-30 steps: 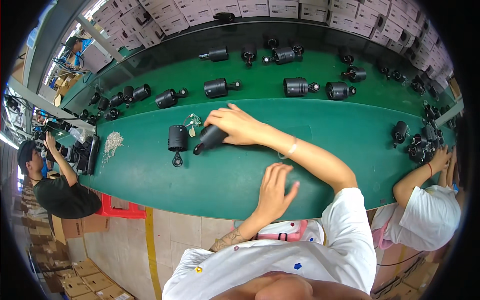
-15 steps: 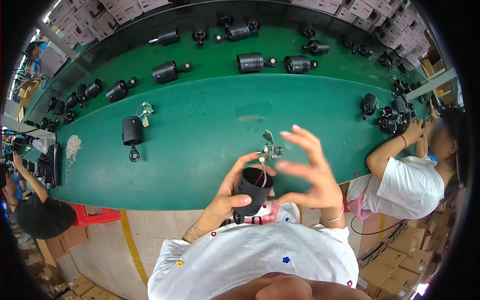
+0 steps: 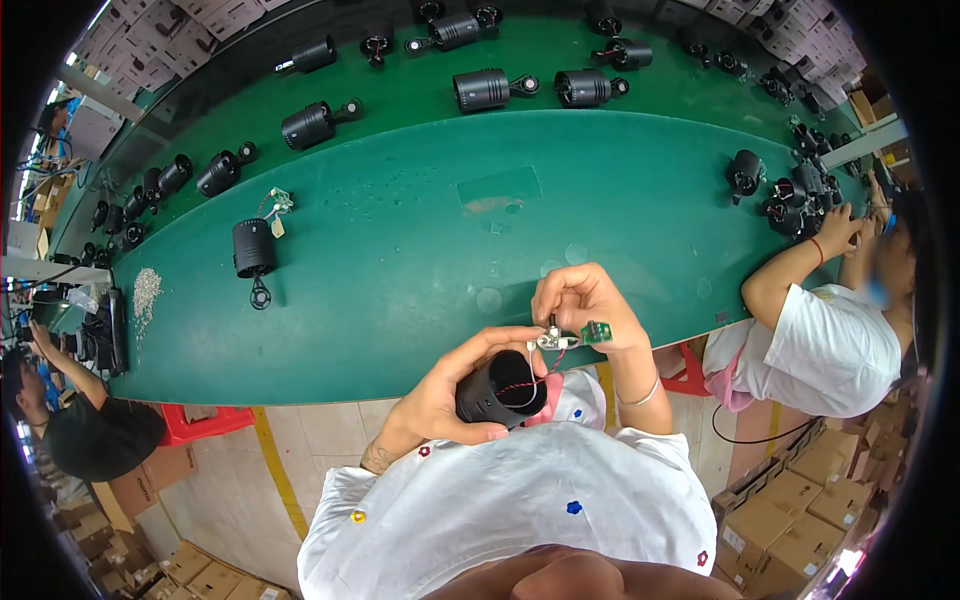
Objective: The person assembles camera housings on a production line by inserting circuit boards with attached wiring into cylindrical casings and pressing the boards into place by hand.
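The right hand [image 3: 597, 305], spread earlier, now pinches wired circuit parts [image 3: 550, 341]. Alongside, the left hand [image 3: 432, 392] grips the black cylinder [image 3: 478, 397], occupying both.

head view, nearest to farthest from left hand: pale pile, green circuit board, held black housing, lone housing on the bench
1. Held black housing: in the left hand.
2. Green circuit board: to the right.
3. Lone housing: left, on the bench.
4. Pale pile: farther left.
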A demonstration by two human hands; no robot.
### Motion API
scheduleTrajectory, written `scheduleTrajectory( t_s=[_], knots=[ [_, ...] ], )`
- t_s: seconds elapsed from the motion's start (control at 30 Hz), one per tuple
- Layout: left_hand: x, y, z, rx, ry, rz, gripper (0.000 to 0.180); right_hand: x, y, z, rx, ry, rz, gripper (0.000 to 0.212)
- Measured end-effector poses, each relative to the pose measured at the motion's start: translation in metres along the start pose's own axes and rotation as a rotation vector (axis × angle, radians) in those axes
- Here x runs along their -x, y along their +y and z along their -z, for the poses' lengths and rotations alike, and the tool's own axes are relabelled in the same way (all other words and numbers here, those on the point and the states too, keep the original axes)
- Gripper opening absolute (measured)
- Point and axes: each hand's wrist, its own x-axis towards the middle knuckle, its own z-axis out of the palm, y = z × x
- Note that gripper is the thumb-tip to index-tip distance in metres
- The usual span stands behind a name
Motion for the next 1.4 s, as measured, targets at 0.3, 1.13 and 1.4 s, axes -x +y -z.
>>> scheduleTrajectory(
  t_s=[0.3,1.13,1.4],
  knots=[
    [0.003,-0.001,0.004,0.211,0.149,0.013,0.093,0.003,-0.014,-0.019,0.124,0.229,0.174,0.031],
    [-0.006,-0.002,0.001,-0.588,0.067,-0.032,0.068,0.001,-0.030,-0.029,0.652,0.090,0.186,0.028],
    [0.000,-0.023,0.010,0.602,0.167,-0.143,0.082,0.005,-0.021,-0.020,0.873,0.065,0.496,0.020]
  ],
)
